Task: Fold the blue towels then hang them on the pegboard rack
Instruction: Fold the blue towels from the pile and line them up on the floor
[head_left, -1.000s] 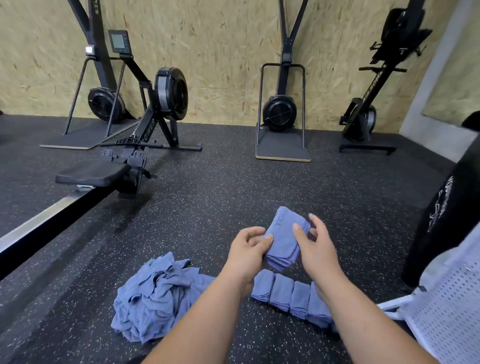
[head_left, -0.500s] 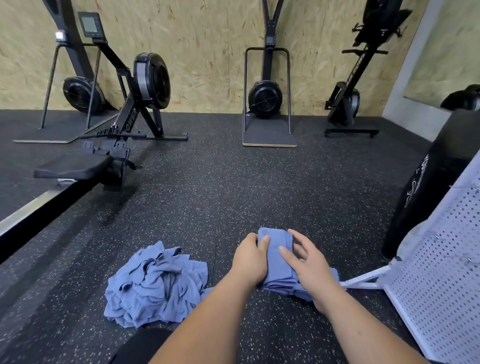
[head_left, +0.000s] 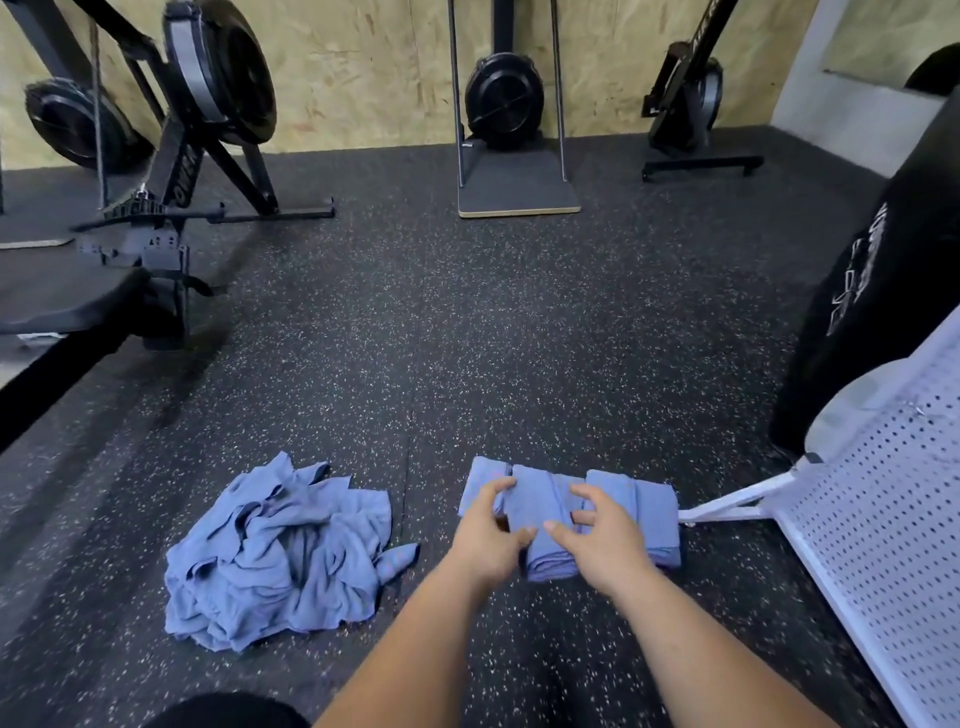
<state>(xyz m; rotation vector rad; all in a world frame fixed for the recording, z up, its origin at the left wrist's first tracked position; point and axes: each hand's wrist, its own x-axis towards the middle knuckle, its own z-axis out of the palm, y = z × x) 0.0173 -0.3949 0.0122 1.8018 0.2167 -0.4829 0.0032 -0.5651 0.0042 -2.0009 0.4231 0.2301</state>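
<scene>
The towel (head_left: 543, 525) held up a second ago now lies in the folded row (head_left: 652, 512) on the speckled floor (head_left: 467, 338) beside the rack (head_left: 883, 525). Left hand (head_left: 485, 538) and right hand (head_left: 602, 538) arch over it, fingers half-curled, grip unclear. Chipboard wall (head_left: 363, 67); four machines (head_left: 504, 98), one loose pile (head_left: 280, 556), at least four folded

left hand (head_left: 485, 543), right hand (head_left: 605, 540) blurred, I can't read grip | folded towels (head_left: 649, 509) half covered | pegboard rack (head_left: 883, 519) cropped right
</scene>
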